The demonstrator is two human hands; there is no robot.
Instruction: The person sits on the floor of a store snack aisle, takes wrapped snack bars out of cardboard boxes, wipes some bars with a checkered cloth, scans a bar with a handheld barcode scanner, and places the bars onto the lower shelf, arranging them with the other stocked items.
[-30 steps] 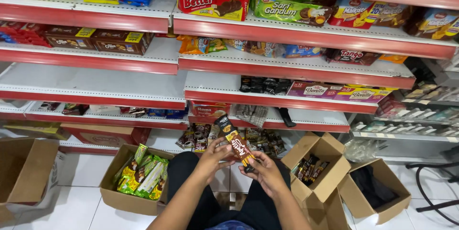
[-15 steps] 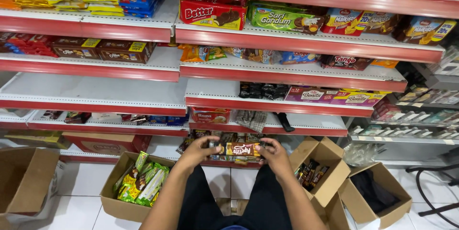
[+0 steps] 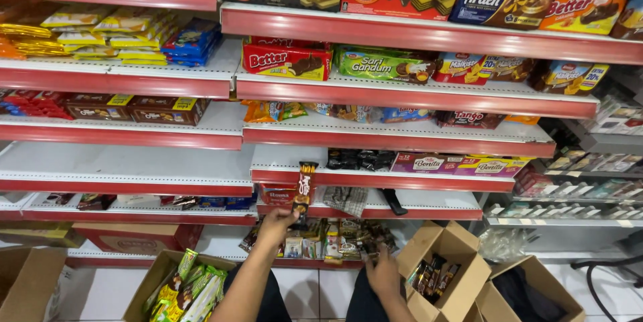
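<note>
My left hand (image 3: pixel 276 225) holds a long dark snack pack (image 3: pixel 305 188) upright, lifted in front of the red edge of a low white shelf (image 3: pixel 375 178). My right hand (image 3: pixel 383 272) is lower, reaching down beside an open cardboard box (image 3: pixel 447 275) that holds several dark snack packs; it shows nothing in its grip. Between the hands, the bottom shelf carries a row of small snack packs (image 3: pixel 335 236).
Red-edged shelves with biscuit boxes and wafer packs fill the view. A cardboard box of green and yellow packs (image 3: pixel 187 288) stands at lower left, an empty box (image 3: pixel 27 288) at far left, another open box (image 3: pixel 536 292) at lower right. A black object (image 3: pixel 394 201) lies on the low shelf.
Both hands held the dark pack level at waist height. Now the left hand alone has raised it upright toward the shelf, and the right hand has dropped toward the box. The view tilted up.
</note>
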